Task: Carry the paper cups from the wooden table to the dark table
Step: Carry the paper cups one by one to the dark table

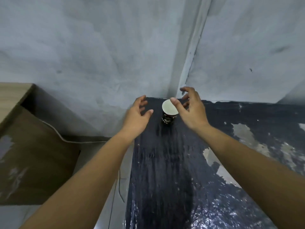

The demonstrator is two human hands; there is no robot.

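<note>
Rough grey plaster walls (99,47) meet in a corner beyond both hands. Beneath the hands lies the dark table (165,171) — its black coating is worn, with pale patches flaking through under the right forearm. One paper cup (169,114) stands upright on it between the two hands, a tapered cylinder with a dark printed wall and a white interior; no contents are visible inside. The left hand (137,115) hovers just beside the cup, fingers spread and relaxed, gripping nothing. The right hand (192,108) is likewise open — its thumb overlaps the cup rim in view; contact cannot be determined. Left of the left forearm stands a brown cabinet (33,154), with a thin cable (66,139) trailing past it.
</note>
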